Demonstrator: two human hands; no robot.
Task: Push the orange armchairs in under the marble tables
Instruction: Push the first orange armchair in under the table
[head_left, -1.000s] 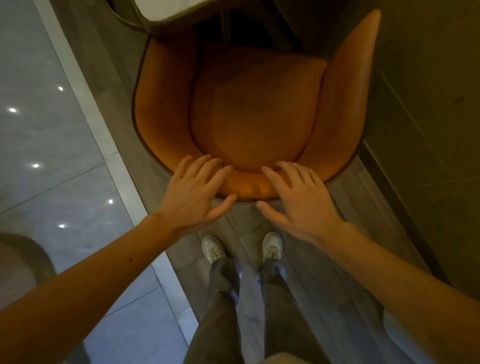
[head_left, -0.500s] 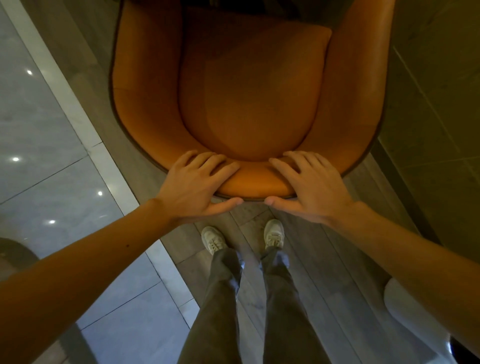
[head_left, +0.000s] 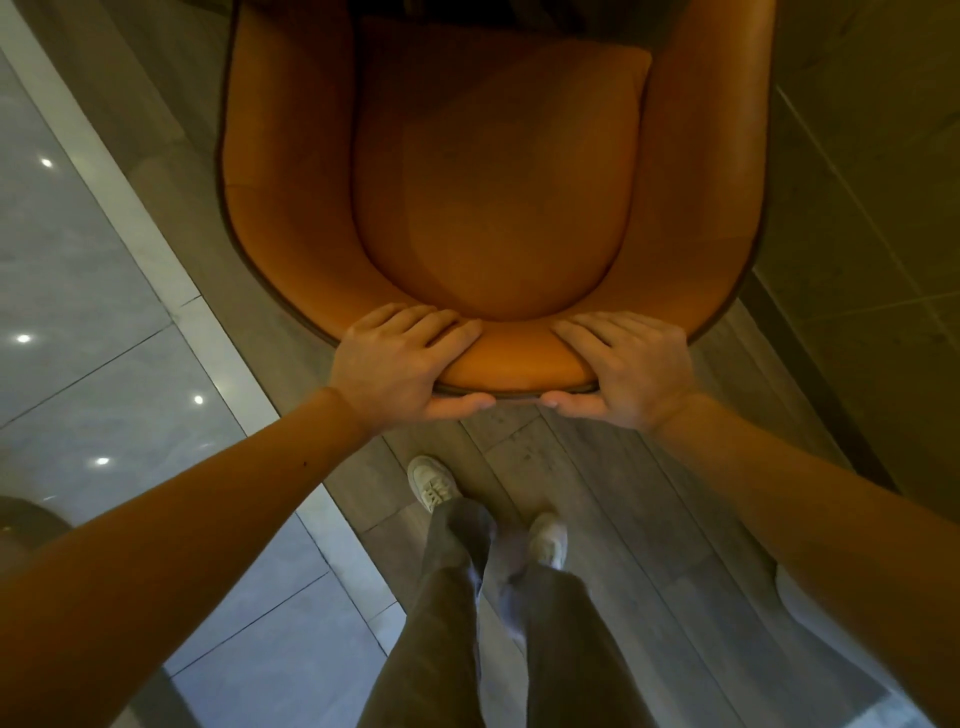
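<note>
The left hand (head_left: 400, 364) and right hand (head_left: 623, 369) each clamp the backrest rim of the orange armchair (head_left: 493, 208), fingers over the top, thumbs behind. The chair fills twelve o'clock; the marble surface is out of view. Best pushed evenly through both palms, straight toward twelve, so it doesn't swing toward the wall (head_left: 857, 208) at three.

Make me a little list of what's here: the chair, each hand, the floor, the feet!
chair: orange armchair, seen from above
left hand: gripping the top of the chair back, thumb behind it
right hand: gripping the same edge, thumb behind it
floor: wood planks under the chair, shiny grey tiles at the left
feet: two pale shoes behind the chair
table: not in view
</note>
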